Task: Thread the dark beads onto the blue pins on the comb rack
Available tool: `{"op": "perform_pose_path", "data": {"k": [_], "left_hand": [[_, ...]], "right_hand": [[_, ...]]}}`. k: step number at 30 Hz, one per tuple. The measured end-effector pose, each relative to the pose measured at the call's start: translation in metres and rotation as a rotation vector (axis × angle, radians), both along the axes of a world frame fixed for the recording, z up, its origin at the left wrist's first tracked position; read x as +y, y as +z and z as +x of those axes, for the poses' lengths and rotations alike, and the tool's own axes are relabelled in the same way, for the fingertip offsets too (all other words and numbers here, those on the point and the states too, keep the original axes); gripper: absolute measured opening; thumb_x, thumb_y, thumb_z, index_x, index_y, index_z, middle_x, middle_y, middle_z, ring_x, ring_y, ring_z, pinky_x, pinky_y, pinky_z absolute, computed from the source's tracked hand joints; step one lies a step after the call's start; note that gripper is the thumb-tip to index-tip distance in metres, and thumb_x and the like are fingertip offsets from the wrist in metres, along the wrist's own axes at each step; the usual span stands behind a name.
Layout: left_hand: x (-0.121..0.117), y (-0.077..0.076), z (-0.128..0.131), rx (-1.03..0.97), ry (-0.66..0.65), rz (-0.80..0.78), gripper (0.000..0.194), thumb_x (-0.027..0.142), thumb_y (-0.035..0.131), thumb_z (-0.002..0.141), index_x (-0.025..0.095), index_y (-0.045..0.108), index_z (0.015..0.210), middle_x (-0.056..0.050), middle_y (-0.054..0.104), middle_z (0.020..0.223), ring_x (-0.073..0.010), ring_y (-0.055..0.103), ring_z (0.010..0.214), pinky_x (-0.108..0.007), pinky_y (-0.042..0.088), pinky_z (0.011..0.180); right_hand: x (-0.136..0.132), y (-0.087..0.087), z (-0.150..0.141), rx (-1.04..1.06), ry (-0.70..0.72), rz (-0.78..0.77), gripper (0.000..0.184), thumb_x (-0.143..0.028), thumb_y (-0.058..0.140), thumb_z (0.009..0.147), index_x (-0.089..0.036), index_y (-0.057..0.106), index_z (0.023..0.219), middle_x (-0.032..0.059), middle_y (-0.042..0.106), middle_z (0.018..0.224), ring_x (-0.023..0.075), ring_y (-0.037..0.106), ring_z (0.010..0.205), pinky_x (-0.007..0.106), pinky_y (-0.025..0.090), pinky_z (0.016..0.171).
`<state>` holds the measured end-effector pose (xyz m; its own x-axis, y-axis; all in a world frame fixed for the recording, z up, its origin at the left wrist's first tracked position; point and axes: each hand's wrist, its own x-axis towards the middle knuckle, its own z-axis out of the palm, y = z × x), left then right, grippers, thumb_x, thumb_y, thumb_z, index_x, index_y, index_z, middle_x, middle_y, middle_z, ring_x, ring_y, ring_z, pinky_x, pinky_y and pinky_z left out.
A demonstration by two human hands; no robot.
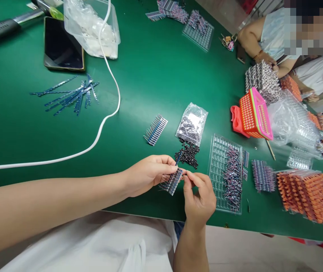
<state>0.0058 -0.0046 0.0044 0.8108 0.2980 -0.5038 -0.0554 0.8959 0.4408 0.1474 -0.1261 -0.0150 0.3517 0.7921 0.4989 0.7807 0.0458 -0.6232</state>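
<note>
Over the near side of the table (138,83), our left fingers (164,168) pinch a row of small wired parts (173,183), and our right fingers (189,189) grip what looks like a tiny black bead (186,173) at its right edge; we should hold the row steady, bring the bead in squarely, and keep the loose beads (190,155) close by, just beyond our hands

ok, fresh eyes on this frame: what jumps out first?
Probably the orange stack at the green table's lower right, with the orange-and-pink basket up and left of it. Next, the white cable curving across the left half. Then, near the front edge, the left hand holding a row of small parts, the right hand close beside it.
</note>
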Motion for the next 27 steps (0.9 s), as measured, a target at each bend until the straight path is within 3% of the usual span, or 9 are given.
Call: {"op": "perform_pose_path", "data": {"k": [10, 15, 19, 27], "left_hand": [[0.0036, 0.0017, 0.0007, 0.009, 0.008, 0.048, 0.023, 0.028, 0.076, 0.076, 0.016, 0.056, 0.077, -0.001, 0.063, 0.074, -0.0178, 0.064, 0.081, -0.029, 0.044, 0.074], [0.0032, 0.0014, -0.0002, 0.017, 0.009, 0.036, 0.024, 0.027, 0.077, 0.076, 0.015, 0.056, 0.079, -0.005, 0.069, 0.084, -0.0170, 0.065, 0.082, -0.027, 0.045, 0.074], [0.0033, 0.0025, -0.0001, 0.028, -0.003, 0.052, 0.024, 0.028, 0.076, 0.076, 0.015, 0.056, 0.079, -0.004, 0.067, 0.080, -0.0159, 0.064, 0.079, -0.026, 0.045, 0.070], [0.0023, 0.0003, 0.0001, 0.046, -0.013, 0.178, 0.027, 0.032, 0.076, 0.076, 0.017, 0.055, 0.079, -0.003, 0.067, 0.079, -0.0164, 0.062, 0.076, -0.027, 0.042, 0.067]], "right_hand": [[-0.0008, -0.0044, 0.0045, -0.240, 0.017, 0.001, 0.036, -0.008, 0.065, 0.086, -0.024, 0.066, 0.118, 0.0049, 0.069, 0.092, 0.0153, 0.066, 0.080, 0.030, 0.057, 0.070], [-0.0012, -0.0041, 0.0051, -0.148, 0.048, -0.013, 0.040, -0.005, 0.064, 0.086, -0.026, 0.065, 0.121, 0.0042, 0.068, 0.094, 0.0145, 0.066, 0.082, 0.029, 0.058, 0.072], [-0.0001, -0.0018, 0.0048, -0.065, 0.058, -0.014, 0.039, -0.004, 0.065, 0.086, -0.026, 0.067, 0.117, 0.0036, 0.067, 0.094, 0.0142, 0.066, 0.082, 0.029, 0.058, 0.072], [-0.0006, 0.0007, 0.0035, -0.038, 0.047, -0.002, 0.036, -0.002, 0.066, 0.084, -0.024, 0.069, 0.112, 0.0025, 0.067, 0.092, 0.0129, 0.065, 0.080, 0.027, 0.056, 0.070]]}}
